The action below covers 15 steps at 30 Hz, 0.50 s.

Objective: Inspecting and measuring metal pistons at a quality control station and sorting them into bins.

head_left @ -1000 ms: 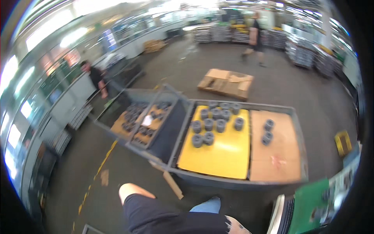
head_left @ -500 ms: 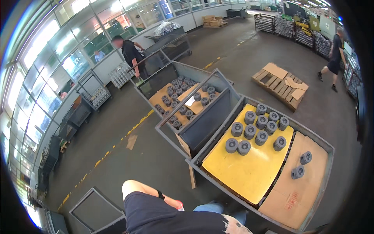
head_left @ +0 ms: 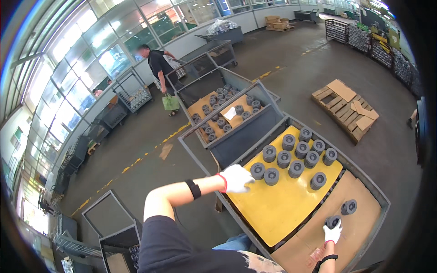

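My left hand point(head_left: 236, 179), in a white glove with a red cuff, is over the edge of the yellow sheet point(head_left: 277, 214), its fingers stretched out and holding nothing. Just past its fingertips stands the nearest dark grey piston point(head_left: 257, 171), among several upright ones grouped on the sheet. Down at the right, my gloved right hand point(head_left: 332, 234) has its fingers around another piston point(head_left: 333, 221) on the brown cardboard point(head_left: 300, 248). Next to that one sits a further piston point(head_left: 349, 207), slightly farther away.
A metal-rimmed bin point(head_left: 383, 210) surrounds both sheets. Beyond its far left side stands another bin point(head_left: 246, 141) of pistons on cardboard. A person point(head_left: 159, 68) with a green bag point(head_left: 170, 102) is behind it. A wooden pallet point(head_left: 339, 113) lies on the floor at right.
Both my hands have come into view over the bin, and the right one has taken hold of a piston. The view has shifted. The person at right has mostly left the picture.
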Tool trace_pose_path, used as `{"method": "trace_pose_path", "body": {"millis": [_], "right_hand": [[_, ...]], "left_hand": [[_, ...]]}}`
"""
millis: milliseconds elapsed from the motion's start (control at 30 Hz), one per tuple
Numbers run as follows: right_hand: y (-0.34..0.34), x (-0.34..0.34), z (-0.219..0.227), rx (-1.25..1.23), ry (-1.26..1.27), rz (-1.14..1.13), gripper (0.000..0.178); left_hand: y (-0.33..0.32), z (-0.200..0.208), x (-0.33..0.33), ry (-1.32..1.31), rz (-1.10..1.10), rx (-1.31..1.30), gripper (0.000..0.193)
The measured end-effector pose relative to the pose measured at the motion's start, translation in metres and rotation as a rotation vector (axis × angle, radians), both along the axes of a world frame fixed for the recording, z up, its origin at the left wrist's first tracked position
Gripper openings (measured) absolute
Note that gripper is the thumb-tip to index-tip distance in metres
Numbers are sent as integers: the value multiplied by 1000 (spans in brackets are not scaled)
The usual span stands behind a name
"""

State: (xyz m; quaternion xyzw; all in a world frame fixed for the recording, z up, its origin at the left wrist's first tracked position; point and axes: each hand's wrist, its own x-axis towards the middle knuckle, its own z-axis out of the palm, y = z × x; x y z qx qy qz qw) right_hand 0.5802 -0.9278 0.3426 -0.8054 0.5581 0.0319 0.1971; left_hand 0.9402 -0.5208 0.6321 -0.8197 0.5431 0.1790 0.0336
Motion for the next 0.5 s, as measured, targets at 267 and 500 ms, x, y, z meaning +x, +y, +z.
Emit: {"method": "trace_pose_path", "body": {"millis": [267, 500], "right_hand": [[-15, 27, -15, -175, -36, 30, 95], [-10, 29, -19, -64, -12, -31, 95]], "left_hand": [[13, -56, -103, 545, 264, 153, 52], [-3, -110, -130, 679, 333, 50, 56]]}}
